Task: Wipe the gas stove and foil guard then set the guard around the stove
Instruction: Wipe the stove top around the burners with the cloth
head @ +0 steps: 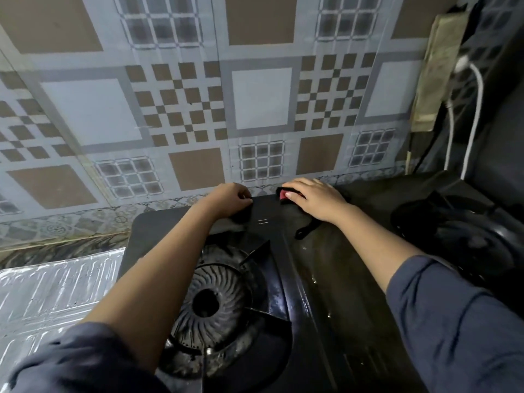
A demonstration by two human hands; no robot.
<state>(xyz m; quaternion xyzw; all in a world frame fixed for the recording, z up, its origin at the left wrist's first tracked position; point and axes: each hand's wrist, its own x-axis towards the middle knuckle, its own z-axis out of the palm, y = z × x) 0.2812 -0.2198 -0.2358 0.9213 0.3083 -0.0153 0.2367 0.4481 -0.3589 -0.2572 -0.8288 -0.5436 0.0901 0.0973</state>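
A black two-burner gas stove (320, 279) fills the middle, its glossy top streaked with wet patches. My right hand (314, 198) lies flat at the stove's back edge, pressing a dark cloth with a red part (283, 192) against the top; a black strip of cloth trails out below the hand. My left hand (231, 201) rests at the back edge, fingers curled on the rear of the left pan support (241, 219). The left burner (211, 299) lies between my forearms. The silver foil guard (54, 287) lies flat on the counter left of the stove.
A patterned tile wall (198, 95) rises right behind the stove. The right burner (465, 234) sits under a dark shape at the far right. A power strip (436, 69) with a white cable (473, 114) hangs on the wall at the right.
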